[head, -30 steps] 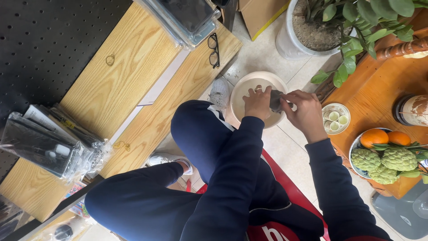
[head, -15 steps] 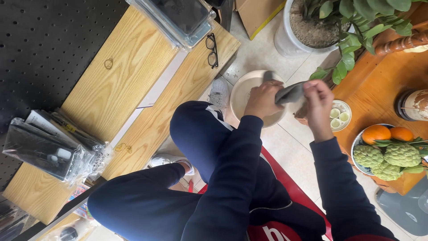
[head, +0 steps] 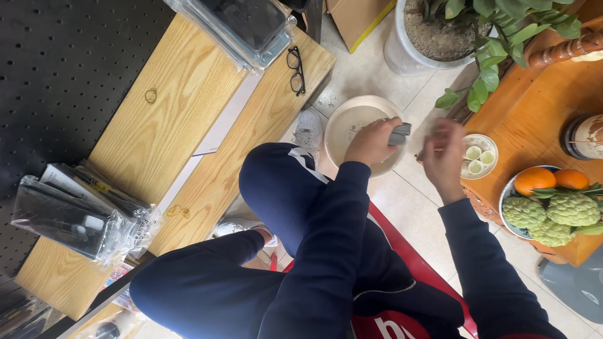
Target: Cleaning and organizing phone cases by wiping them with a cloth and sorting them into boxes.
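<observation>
My left hand (head: 370,141) grips a small dark gray object (head: 399,134) over the cream bowl (head: 342,122) on the floor; I'd keep it centered there. My right hand (head: 445,157) is blurred, fingers unclear.

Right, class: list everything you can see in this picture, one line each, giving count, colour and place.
bowl: one, cream, on the floor tiles, below the hands
dark object: one, grey-black, in the left hand
eyeglasses: one pair, black, on the wooden bench
plant pot: one, white, top centre
small dish: one, white, holding pale cups
fruit bowl: one, oranges and green custard apples, right
left hand: over the bowl, gripping the dark object
right hand: empty, blurred, beside the small dish
</observation>
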